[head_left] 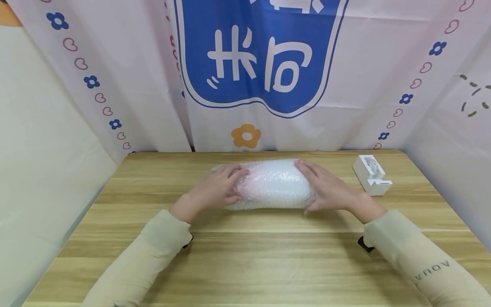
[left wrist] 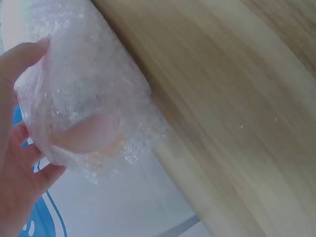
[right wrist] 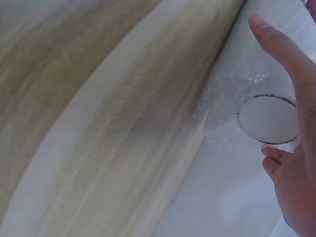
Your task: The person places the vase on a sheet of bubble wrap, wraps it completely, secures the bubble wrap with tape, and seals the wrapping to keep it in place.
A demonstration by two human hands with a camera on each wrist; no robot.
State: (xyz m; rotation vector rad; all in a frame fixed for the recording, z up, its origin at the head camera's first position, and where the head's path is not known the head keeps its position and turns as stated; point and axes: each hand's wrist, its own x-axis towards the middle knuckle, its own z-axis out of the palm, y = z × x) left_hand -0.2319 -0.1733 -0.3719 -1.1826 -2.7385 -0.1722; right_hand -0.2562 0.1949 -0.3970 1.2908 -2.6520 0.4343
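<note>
A bubble-wrapped bundle (head_left: 278, 183) lies lengthwise across the back half of the table, pink toward its left end and white elsewhere. My left hand (head_left: 218, 186) grips the left end, thumb on the near side and fingers over the top. In the left wrist view, the loose bubble wrap (left wrist: 94, 74) bunches at that end around something pale pink and rounded. Around the right end curls my right hand (head_left: 327, 187), its thumb on the near side. Through the bubble wrap (right wrist: 229, 94) in the right wrist view shows a round white end with a dark rim.
A white tape dispenser (head_left: 372, 175) with a clear roll in it stands to the right of my right hand. The wooden table (head_left: 261, 260) ends at a printed white curtain (head_left: 153, 85) behind; pale sheets hang at both sides.
</note>
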